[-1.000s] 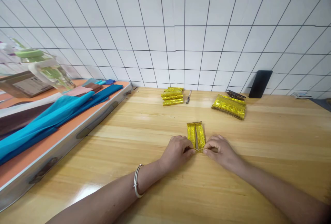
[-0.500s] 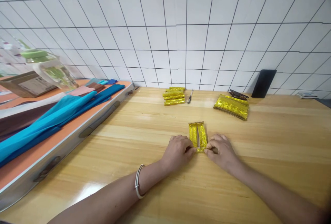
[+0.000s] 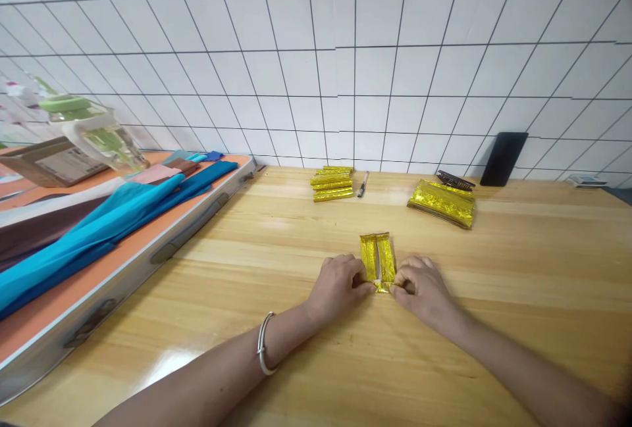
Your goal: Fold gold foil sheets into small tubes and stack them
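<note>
A sheet of gold foil paper point(image 3: 386, 256) lies on the wooden table in front of me, its two long sides folded in so that a narrow pale gap shows between them. The edge nearest me is turned up into a short flap. My left hand point(image 3: 340, 282) pinches the left corner of that flap between thumb and fingers. At the right corner my right hand point(image 3: 422, 285) pinches in the same way. Fingertips of both hands partly cover the corners.
Behind lie folded gold strips point(image 3: 332, 185), a pen point(image 3: 363, 185), a stack of gold foil sheets point(image 3: 442, 203) with a dark hair clip point(image 3: 455, 181), and a black phone point(image 3: 503, 158) against the tiled wall. On the left, an orange-topped case point(image 3: 162, 229) carries blue cloth point(image 3: 113, 220), a cardboard box point(image 3: 59, 162) and a green-lidded bottle point(image 3: 93, 125).
The near flap of the gold foil paper has shifted slightly under my fingers. Both hands keep nearly the same place and pinch.
</note>
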Demonstrator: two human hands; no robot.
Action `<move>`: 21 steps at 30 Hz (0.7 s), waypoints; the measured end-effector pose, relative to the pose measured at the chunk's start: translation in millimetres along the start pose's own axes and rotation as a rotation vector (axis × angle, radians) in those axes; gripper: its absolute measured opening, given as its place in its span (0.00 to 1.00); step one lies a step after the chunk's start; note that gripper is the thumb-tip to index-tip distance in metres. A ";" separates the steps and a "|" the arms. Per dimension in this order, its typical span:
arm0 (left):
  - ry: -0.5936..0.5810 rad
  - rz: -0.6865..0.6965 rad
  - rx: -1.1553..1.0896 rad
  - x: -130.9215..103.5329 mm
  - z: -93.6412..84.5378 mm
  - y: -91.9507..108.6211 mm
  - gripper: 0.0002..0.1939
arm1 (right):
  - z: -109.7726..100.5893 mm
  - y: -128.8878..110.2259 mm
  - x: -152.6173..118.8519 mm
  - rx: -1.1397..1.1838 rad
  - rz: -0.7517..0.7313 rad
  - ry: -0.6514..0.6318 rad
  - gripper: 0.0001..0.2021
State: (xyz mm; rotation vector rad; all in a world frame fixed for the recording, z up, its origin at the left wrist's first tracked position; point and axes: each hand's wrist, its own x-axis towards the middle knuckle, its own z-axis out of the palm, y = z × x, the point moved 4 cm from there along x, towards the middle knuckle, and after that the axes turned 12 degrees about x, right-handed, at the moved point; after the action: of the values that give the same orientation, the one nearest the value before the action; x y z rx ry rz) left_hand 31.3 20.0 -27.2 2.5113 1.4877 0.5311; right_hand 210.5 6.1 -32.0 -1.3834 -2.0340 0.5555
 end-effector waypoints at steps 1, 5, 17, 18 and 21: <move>0.000 -0.002 -0.008 0.3 -0.4 -0.5 0.09 | 0.2 -0.1 0.3 -0.001 -0.003 -0.002 0.06; 0.025 0.022 -0.015 -0.2 -2.9 0.7 0.08 | 0.9 -1.1 1.1 -0.011 -0.008 -0.015 0.06; 0.009 0.243 -0.140 -0.5 1.6 7.8 0.06 | -2.0 2.1 -1.0 0.040 -0.018 -0.036 0.04; 0.006 0.255 -0.157 0.1 1.8 7.6 0.06 | -2.1 2.4 -1.0 0.042 -0.022 -0.037 0.04; -0.013 0.275 -0.196 1.1 2.6 7.1 0.07 | -2.0 2.4 -0.8 0.044 -0.032 -0.033 0.04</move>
State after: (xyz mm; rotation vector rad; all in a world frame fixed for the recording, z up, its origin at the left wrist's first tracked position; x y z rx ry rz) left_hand 38.6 17.6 -27.1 2.5680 1.0332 0.6649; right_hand 213.7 6.2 -32.3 -1.3220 -2.0539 0.6089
